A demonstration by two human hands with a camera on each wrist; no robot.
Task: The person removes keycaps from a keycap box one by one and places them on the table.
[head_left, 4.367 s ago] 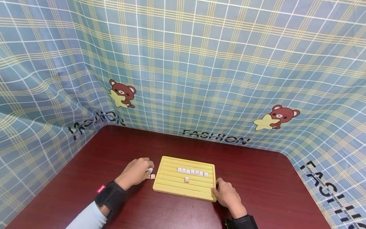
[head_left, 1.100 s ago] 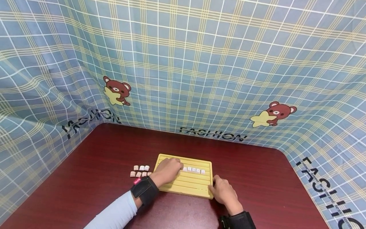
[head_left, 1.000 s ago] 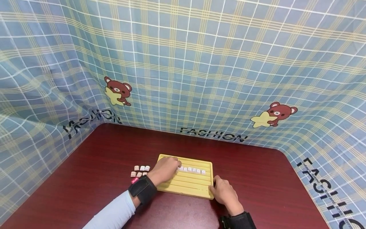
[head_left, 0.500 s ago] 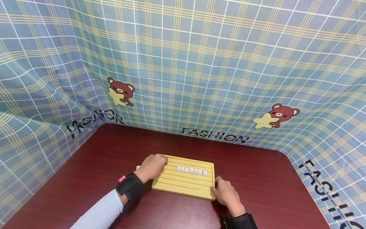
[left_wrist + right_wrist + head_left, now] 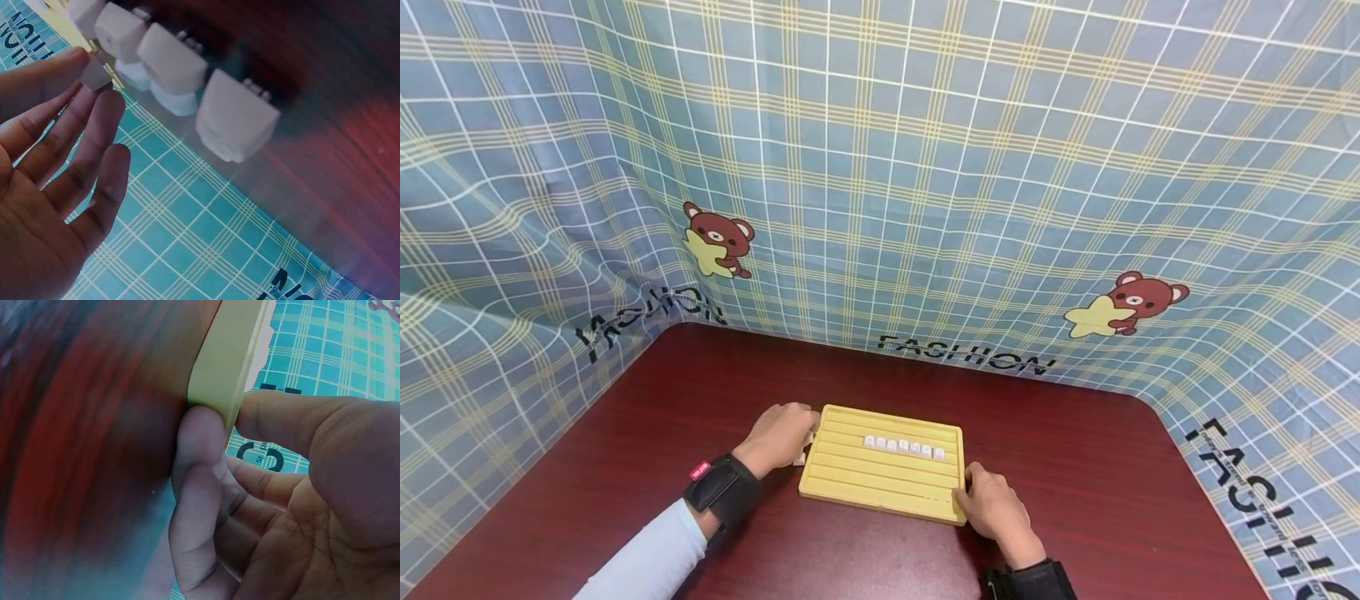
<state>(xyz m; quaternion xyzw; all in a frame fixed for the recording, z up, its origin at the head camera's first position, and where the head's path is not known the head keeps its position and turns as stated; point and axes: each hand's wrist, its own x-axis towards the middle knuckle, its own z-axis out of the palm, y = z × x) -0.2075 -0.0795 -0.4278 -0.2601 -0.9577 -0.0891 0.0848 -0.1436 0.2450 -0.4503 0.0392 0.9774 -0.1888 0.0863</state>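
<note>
My left hand (image 5: 778,435) is just off the left edge of a yellow ridged tray (image 5: 880,490). In the left wrist view its thumb and fingertips pinch a small whitish keycap (image 5: 97,75). Several loose pale keycaps (image 5: 237,119) lie on the table close to that hand; in the head view the hand hides most of them. A row of white keycaps (image 5: 903,446) sits in one groove of the tray. My right hand (image 5: 996,507) grips the tray's near right corner, thumb on top and curled fingers against the side and underneath, as the right wrist view shows.
The tray rests on a dark red wood-grain table (image 5: 1097,492). Behind and at both sides hangs a blue checked cloth (image 5: 910,208) printed with bears and lettering.
My left hand has moved left from the row of keycaps to the loose ones beside the tray. The single keycap in front of the row is gone from there. The right hand keeps its grip.
</note>
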